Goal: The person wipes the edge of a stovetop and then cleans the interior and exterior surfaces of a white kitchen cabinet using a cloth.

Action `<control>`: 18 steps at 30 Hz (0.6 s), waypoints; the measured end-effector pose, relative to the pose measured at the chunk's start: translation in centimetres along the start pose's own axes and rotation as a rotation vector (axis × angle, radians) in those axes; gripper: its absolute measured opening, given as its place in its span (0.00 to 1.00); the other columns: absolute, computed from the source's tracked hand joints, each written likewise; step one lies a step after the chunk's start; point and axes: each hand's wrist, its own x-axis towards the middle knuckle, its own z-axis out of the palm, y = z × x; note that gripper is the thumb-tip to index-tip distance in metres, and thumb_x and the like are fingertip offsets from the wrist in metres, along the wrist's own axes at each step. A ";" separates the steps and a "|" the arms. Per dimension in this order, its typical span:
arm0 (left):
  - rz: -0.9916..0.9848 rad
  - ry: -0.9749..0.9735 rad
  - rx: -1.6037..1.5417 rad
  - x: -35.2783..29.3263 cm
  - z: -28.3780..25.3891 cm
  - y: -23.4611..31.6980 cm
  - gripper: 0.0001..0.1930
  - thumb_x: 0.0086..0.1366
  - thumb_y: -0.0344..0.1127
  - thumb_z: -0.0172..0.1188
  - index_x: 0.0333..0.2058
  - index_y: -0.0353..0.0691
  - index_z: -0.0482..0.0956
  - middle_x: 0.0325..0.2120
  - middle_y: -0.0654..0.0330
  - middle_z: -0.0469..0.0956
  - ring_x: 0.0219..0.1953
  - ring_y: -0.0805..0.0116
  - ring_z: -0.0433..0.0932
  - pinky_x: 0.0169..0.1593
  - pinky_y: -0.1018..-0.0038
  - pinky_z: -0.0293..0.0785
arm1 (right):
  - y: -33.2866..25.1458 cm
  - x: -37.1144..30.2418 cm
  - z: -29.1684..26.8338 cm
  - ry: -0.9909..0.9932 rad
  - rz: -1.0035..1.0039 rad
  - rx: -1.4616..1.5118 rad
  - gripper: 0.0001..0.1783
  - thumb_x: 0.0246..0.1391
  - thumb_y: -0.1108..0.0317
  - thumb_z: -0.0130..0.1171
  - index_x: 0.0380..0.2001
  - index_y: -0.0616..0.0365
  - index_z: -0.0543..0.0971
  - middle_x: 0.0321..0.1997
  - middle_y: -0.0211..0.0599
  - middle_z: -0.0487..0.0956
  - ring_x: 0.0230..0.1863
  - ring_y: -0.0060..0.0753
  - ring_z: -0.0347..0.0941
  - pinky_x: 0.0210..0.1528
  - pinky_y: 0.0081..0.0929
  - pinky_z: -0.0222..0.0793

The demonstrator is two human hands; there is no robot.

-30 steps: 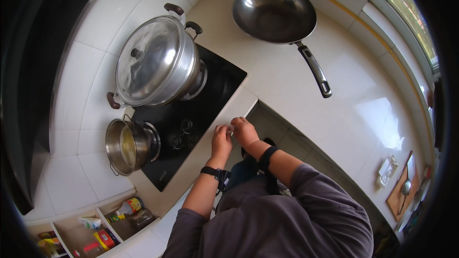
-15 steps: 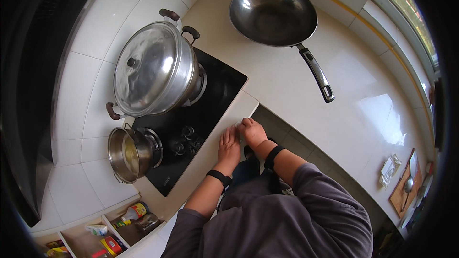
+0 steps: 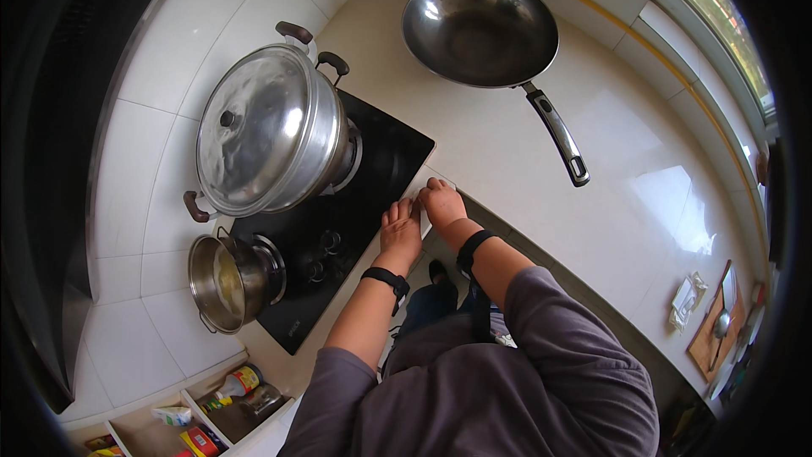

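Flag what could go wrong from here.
The left hand is right beside the cooktop; if a burner is lit, which I can't tell, it might get burned. It could also bump a control knob. The uncovered small pot holds something yellowish that may spill if knocked.

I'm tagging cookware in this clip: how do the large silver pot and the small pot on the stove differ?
The large silver pot is clearly wider than the small pot. The large silver pot is covered, while the small pot is open, showing something yellowish inside. Both are round, shiny metal and stand on the black stove.
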 end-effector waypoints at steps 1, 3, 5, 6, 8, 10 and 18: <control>-0.014 -0.021 -0.027 -0.5 0.1 0.1 0.35 0.55 0.24 0.52 0.64 0.47 0.61 0.61 0.57 0.61 0.63 0.56 0.58 0.63 0.61 0.55 | 0.2 -0.4 0.3 -0.008 0.003 -0.001 0.04 0.46 0.70 0.57 0.27 0.53 0.81 0.37 0.38 0.74 0.46 0.43 0.73 0.44 0.36 0.74; -0.022 -0.047 -0.072 -1.8 0.8 0.1 0.38 0.55 0.23 0.52 0.66 0.51 0.59 0.60 0.57 0.61 0.63 0.55 0.58 0.63 0.61 0.55 | 0.3 -1.9 0.7 -0.007 -0.014 0.020 0.04 0.46 0.70 0.58 0.27 0.53 0.81 0.36 0.38 0.74 0.45 0.44 0.73 0.44 0.36 0.74; -0.007 -0.062 -0.115 -3.2 1.1 0.4 0.38 0.55 0.23 0.52 0.66 0.50 0.59 0.60 0.56 0.61 0.63 0.54 0.58 0.63 0.60 0.55 | 0.4 -3.9 1.1 0.009 -0.008 0.062 0.03 0.46 0.69 0.58 0.26 0.53 0.80 0.35 0.38 0.74 0.44 0.44 0.74 0.43 0.36 0.74; 0.007 -0.073 -0.154 -3.7 1.1 0.5 0.37 0.55 0.22 0.52 0.66 0.50 0.59 0.60 0.56 0.61 0.63 0.54 0.58 0.63 0.60 0.55 | 0.4 -4.3 1.1 0.029 -0.005 0.072 0.03 0.46 0.69 0.58 0.26 0.53 0.80 0.34 0.38 0.74 0.44 0.44 0.74 0.43 0.36 0.74; 0.017 -0.053 -0.175 -3.9 1.5 0.6 0.37 0.55 0.22 0.51 0.65 0.51 0.59 0.60 0.55 0.61 0.63 0.54 0.59 0.63 0.60 0.55 | 0.7 -4.7 1.1 0.039 -0.019 0.071 0.03 0.45 0.69 0.58 0.26 0.53 0.80 0.34 0.38 0.74 0.43 0.44 0.74 0.42 0.36 0.74; 0.044 -0.019 -0.121 -3.8 1.1 0.8 0.27 0.61 0.28 0.48 0.61 0.47 0.64 0.58 0.57 0.63 0.60 0.57 0.61 0.62 0.61 0.57 | 0.7 -4.7 1.1 0.046 -0.029 0.072 0.03 0.45 0.69 0.59 0.25 0.53 0.80 0.34 0.38 0.74 0.43 0.44 0.74 0.42 0.36 0.74; 0.016 -0.044 -0.111 0.6 -0.9 0.2 0.33 0.56 0.23 0.50 0.62 0.49 0.64 0.58 0.58 0.63 0.61 0.56 0.61 0.61 0.63 0.58 | 0.7 0.4 -0.1 0.031 0.013 -0.052 0.03 0.46 0.70 0.58 0.26 0.54 0.79 0.36 0.39 0.75 0.45 0.44 0.73 0.42 0.36 0.74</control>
